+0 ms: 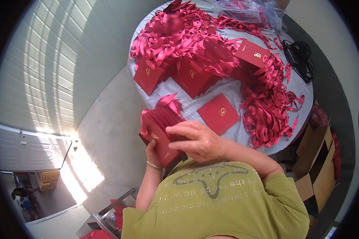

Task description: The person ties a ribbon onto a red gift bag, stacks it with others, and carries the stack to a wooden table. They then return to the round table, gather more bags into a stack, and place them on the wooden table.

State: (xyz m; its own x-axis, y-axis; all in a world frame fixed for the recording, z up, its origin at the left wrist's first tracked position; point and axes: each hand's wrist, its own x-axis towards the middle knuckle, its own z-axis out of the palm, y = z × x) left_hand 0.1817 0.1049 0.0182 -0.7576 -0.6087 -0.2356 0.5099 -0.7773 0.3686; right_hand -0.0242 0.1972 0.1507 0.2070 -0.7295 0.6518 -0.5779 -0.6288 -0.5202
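My left hand [153, 153] grips a thick stack of red cards [163, 145] with ribbons at its top, held upright before my chest. Fingers apart, my right hand [197, 140] lies against the right side of this stack. A single red card with a gold emblem [219, 114] lies flat on the white-covered table [179, 95], right of the stack. Beyond are more piles of red cards [192, 75] and a card at the left [148, 75], with a large heap of red ribbons [175, 36] behind them.
Another gold-marked card [252, 53] rests on ribbons at the right. Clear plastic bags [247, 11] lie at the table's far edge, a black bag-like object [298, 57] at its right edge. An open cardboard box [317, 167] stands lower right, a metal-framed stand [95, 225] lower left.
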